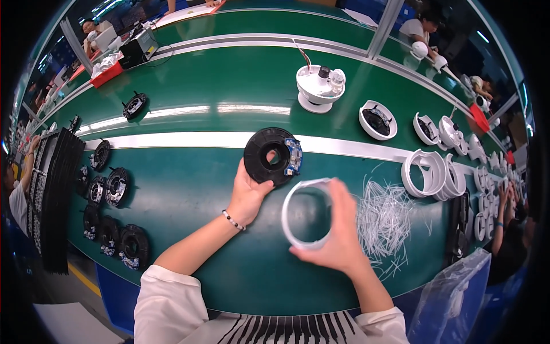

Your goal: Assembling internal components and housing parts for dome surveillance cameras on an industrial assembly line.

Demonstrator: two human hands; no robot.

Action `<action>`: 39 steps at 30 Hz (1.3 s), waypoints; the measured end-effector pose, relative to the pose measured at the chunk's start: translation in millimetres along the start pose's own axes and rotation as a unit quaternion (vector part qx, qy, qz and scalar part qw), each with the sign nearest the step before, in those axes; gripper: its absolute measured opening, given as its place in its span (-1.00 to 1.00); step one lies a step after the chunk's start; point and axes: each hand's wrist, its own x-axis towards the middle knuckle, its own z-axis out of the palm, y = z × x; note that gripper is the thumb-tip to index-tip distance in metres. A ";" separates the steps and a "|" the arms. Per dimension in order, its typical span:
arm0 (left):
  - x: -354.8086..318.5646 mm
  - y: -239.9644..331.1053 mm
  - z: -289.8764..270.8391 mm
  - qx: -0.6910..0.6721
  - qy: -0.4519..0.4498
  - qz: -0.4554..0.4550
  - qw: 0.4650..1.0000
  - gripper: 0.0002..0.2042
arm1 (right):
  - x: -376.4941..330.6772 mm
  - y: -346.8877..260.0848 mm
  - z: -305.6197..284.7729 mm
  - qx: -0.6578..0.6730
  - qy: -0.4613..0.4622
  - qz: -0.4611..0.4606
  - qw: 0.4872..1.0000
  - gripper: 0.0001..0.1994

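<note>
My left hand [247, 198] grips a round black plastic disc [259, 150] by its lower edge. A fingertip shows through the disc's centre hole, and a small blue circuit board [294, 156] sits on its right side. To the right, my right hand [339, 232] is closed on a white plastic ring [289, 221], fingers along its right side and thumb at its bottom; motion blurs it a little. The ring and the disc are apart, the ring nearer to me. A heap of thin white strips [384, 218] lies just right of my right hand.
Several black discs with boards [117, 186] lie at the left beside a tall black stack [48, 200]. White rings [423, 172] stand at the right. A white dome-shaped housing [319, 86] and a white bowl-shaped shell [378, 120] rest beyond the metal strip [189, 139]. Other people work around.
</note>
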 end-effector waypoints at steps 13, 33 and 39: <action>-28.5 3.6 26.1 -0.261 -0.269 -0.327 0.868 -0.38 | -5.6 15.6 11.6 0.185 0.043 0.091 0.978 0.15; -27.5 -0.8 28.9 -0.245 -0.122 -0.369 0.888 -0.32 | -6.0 1.3 23.4 0.054 0.000 0.008 0.999 0.15; -22.2 -3.6 21.0 -0.230 -0.171 -0.379 0.880 -0.27 | -2.6 -0.2 18.7 0.017 -0.024 0.029 0.999 0.13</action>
